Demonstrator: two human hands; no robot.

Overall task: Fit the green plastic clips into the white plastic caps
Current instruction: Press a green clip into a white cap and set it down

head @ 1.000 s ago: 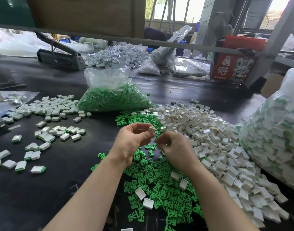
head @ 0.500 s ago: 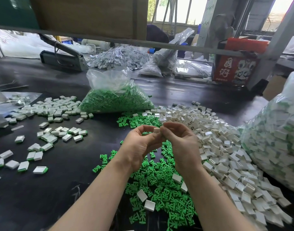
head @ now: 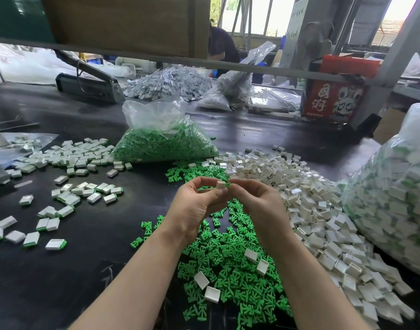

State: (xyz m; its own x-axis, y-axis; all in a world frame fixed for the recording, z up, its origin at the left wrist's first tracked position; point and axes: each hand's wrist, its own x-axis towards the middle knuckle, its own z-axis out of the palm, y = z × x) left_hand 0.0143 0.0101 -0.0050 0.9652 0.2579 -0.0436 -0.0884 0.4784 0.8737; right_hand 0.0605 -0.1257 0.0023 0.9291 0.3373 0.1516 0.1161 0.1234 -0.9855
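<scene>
White plastic, a single cap (head: 220, 185) is sitting pinched in the fingertips of the left hand (head: 196, 208), raised above the loose green clips (head: 230, 265) on the black table (head: 61, 282). The right hand (head: 257, 206) is pinching a green clip (head: 227, 185) that is touching the cap's right edge. Right of the clip pile the loose white caps (head: 311, 210) are lying heaped, and left of it the assembled pieces (head: 68, 198) are lying scattered.
</scene>
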